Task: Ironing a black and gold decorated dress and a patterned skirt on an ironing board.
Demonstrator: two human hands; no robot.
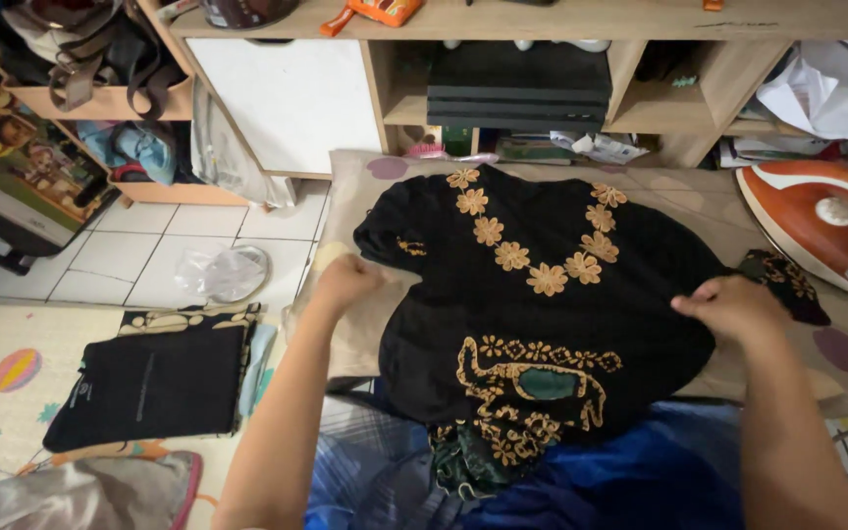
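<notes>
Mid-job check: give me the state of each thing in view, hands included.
Left hand: closed, gripping the black garment's edge.
Right hand: closed, pinching the garment.
Black garment: spread flat on the pad, partly bunched below.
Iron: lying apart, at the right.
Folded clothes: stacked on the floor.

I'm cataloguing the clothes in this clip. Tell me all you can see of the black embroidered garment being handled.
The black garment looks like soft, thin cloth with a V of tan embroidered flowers and a tan animal figure with a green patch below. It lies spread, slightly rumpled, on a beige padded surface, its lower edge hanging over blue cloth. The left hand grips its left edge; the right hand pinches its right side.
</notes>
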